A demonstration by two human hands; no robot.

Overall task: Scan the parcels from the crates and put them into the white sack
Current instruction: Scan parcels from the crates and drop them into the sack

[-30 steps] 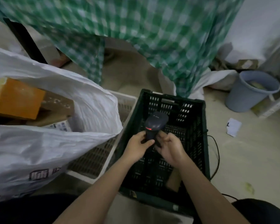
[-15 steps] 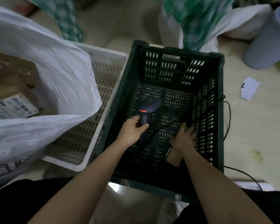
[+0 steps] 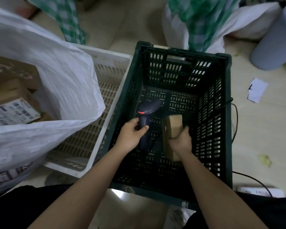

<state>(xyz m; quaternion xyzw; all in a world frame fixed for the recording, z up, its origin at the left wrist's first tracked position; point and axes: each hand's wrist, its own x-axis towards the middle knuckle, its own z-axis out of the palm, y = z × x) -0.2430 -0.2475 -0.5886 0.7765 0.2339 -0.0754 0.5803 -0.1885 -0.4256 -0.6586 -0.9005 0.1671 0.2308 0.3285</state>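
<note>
Now you are near the end of the work, as far as the view shows. Your left hand [image 3: 132, 136] grips the handle of the barcode scanner [image 3: 146, 116] with fingers and thumb curled around it, and its red light is on. Your right hand [image 3: 180, 142] clamps the brown cardboard parcel [image 3: 171, 129] from below, tilted on its edge inside the dark green crate [image 3: 224, 113]. I see no other parcel on the crate floor, so this one seems to be the last there. The white crate [image 3: 106, 90], at 9 o'clock from the green one and touching it, shows only a bare bottom where it is not covered. The white sack [image 3: 61, 76], at 9 to 10 o'clock from your hands, already holds several boxes. What is left, I judge: to scan this parcel and to put it into the sack.

For moving, the parcel is below the crate rim, so you must lift it over the left wall. The sack mouth hangs over the white crate and is open toward you. The scanner cable [image 3: 234, 116] goes over the right wall at 3 o'clock; it can catch there.
</note>
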